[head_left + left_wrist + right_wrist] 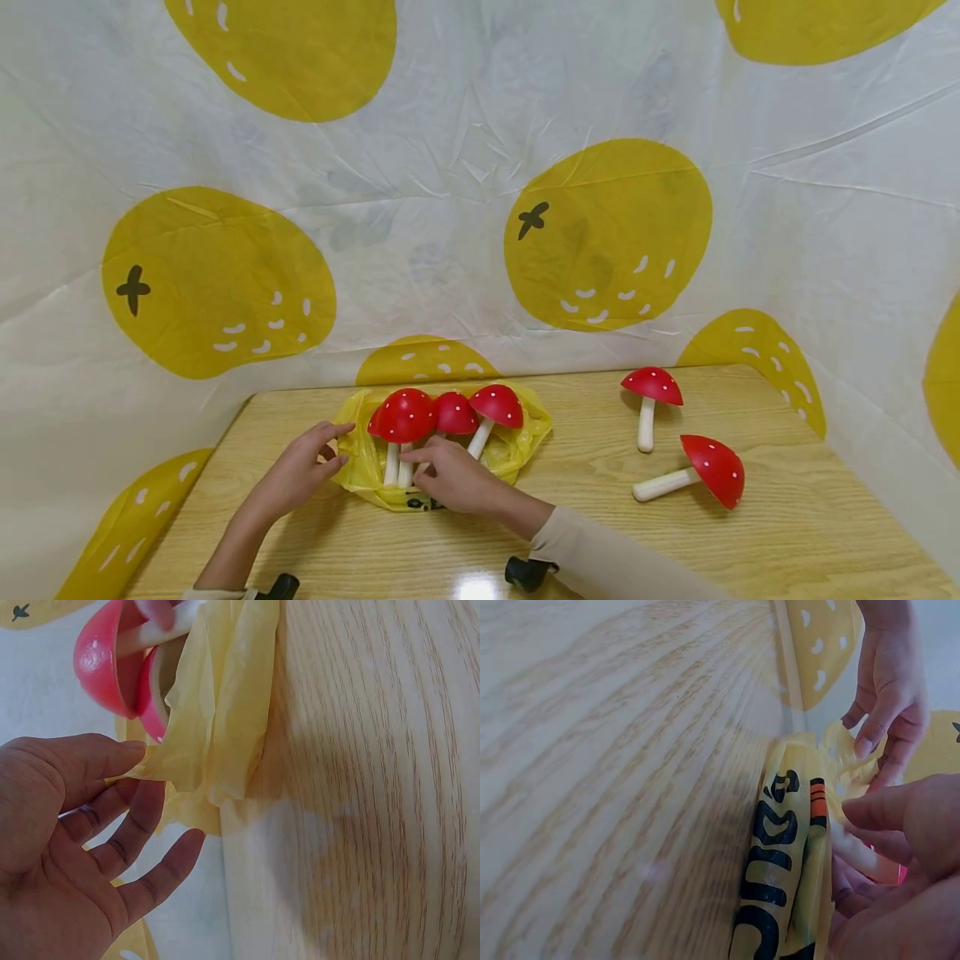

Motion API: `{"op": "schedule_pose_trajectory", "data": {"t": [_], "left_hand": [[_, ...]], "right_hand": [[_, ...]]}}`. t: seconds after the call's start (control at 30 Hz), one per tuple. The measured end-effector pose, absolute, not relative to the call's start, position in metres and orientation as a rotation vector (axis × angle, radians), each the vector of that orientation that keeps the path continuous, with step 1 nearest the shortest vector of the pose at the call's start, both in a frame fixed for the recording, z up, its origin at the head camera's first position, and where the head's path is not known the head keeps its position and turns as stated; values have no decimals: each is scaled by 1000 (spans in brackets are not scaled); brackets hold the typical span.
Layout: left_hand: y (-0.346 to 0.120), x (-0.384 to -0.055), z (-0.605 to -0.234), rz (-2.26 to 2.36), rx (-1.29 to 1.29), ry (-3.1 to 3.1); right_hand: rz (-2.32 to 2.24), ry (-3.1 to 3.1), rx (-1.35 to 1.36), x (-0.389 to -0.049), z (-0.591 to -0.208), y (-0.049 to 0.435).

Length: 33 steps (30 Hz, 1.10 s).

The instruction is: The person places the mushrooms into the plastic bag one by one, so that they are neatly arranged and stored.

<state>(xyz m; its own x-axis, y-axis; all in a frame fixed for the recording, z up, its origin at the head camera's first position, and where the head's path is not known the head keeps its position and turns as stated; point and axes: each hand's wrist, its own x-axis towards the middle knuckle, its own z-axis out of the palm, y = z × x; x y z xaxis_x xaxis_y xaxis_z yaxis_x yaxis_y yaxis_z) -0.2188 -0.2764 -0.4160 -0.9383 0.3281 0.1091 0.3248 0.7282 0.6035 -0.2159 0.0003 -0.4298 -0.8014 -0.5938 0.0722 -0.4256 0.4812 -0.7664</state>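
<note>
A yellow plastic bag (534,433) lies spread on the table with its mouth open. Several toy mushrooms with red, white-dotted caps and pale stems are inside it, among them a front mushroom (406,414) and a right-hand mushroom (498,405). At the bag's left side, my left hand (303,467) pinches its edge between thumb and index finger, the other fingers spread in the left wrist view. My right hand (457,479) reaches over the bag's near edge, thumb and fingers about a pale mushroom stem (866,855). Part of that grip is hidden.
Two more toy mushrooms lie on the table to the right: an upper one (652,386) and a lower one (714,472) with its stem pointing left. The wooden table (585,517) meets a white curtain (442,267) with yellow fruit prints at the back and sides.
</note>
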Motion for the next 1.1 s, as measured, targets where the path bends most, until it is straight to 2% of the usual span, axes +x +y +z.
{"op": "schedule_pose_trajectory", "data": {"t": [0.47,0.77,1.1], "left_hand": [[-276,-217,-412,1006,556,2917],[-277,-219,-414,1022,547,2899],[-278,-220,-415,1039,559,2896]], "right_hand": [[-1283,2481,-919,-218,-407,41],[-1285,2510,-824,-212,-395,73],[-1221,2551,-839,-213,-390,105]]}}
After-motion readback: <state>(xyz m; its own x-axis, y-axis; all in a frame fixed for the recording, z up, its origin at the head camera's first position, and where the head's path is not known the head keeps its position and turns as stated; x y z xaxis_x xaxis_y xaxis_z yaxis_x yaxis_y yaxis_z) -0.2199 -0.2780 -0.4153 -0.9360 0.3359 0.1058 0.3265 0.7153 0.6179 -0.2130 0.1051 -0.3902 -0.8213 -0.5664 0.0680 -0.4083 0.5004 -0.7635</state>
